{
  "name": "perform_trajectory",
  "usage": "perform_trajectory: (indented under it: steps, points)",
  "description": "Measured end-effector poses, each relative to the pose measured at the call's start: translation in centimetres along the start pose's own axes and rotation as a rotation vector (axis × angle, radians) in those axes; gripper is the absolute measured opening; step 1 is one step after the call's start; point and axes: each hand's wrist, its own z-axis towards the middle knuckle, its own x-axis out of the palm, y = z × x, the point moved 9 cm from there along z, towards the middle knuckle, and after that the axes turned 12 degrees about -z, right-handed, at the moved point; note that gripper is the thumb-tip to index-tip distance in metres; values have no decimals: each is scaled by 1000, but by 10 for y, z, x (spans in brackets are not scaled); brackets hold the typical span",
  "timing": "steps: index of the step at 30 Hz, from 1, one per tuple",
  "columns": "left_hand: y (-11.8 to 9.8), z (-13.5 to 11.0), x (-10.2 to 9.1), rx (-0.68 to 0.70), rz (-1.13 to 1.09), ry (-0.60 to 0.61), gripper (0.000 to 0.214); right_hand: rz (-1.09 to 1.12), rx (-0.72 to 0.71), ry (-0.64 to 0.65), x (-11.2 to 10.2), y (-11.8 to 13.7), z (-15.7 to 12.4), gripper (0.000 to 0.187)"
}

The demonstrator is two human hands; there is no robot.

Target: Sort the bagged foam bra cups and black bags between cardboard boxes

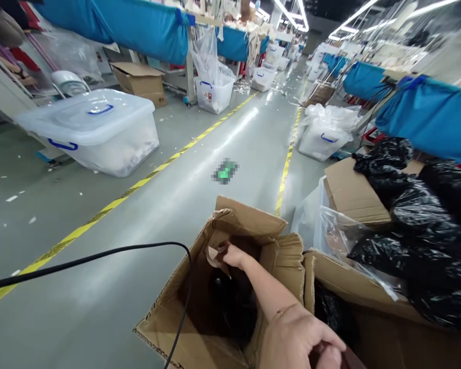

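Observation:
My right hand reaches into an open cardboard box in front of me. Its fingers are closed on a thin brown scrap with a paler curved edge; whether it is paper or cloth I cannot tell. Below, in the shadow of the box, lies a shiny black plastic bag. My left hand crosses over the right forearm at the bottom of the view, fingers curled; what they hold, if anything, is unclear. A black cable runs over the box's left side.
Another cardboard box adjoins on the right, with black bags piled beyond it. A lidded clear bin stands left of the yellow-striped tape. Blue-draped workbenches line the aisle. A blurred patch marks the floor ahead.

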Motion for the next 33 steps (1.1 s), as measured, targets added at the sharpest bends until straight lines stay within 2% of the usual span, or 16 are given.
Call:
perform_trajectory:
  steps: [2,4,7,9,11,12,14,15,17,20,23,25,28,33]
  points:
    - [-5,-2,-6,61,-69,-65,17,105,-52,136,-19,27,-27,43]
    - [-13,-5,-6,156,-145,-64,18,194,-93,229,-39,44,-68,52]
    - [-27,-14,-4,251,-175,-48,19,441,-177,246,-69,50,-144,67]
    - [-34,-21,-12,299,-79,-141,20,687,-245,116,-90,42,-193,68]
    - [-39,-27,-25,383,98,-307,26,909,-266,-106,-106,20,-237,66]
    - [-40,-29,-28,428,194,-370,36,996,-259,-224,-111,7,-256,66]
    - [-38,-24,-20,504,348,-334,55,1130,-240,-423,-112,-16,-289,67]
    - [-36,-19,-12,540,399,-267,54,1179,-231,-495,-110,-24,-301,68]
    - [-33,-10,3,572,410,-144,37,1264,-223,-616,-102,-38,-319,69]
    - [-32,0,17,473,239,-18,16,1397,-203,-733,-87,-53,-330,67]
    - [-28,8,30,236,33,83,23,1515,-194,-792,-77,-65,-332,69]
    - [-21,10,34,45,-143,95,32,1567,-148,-790,-72,-73,-332,68]
    - [-10,9,28,-146,-331,19,42,1577,-72,-828,-76,-88,-342,61]
    - [-3,9,-11,-216,-515,-204,47,1383,-47,-1073,-109,-119,-365,70]
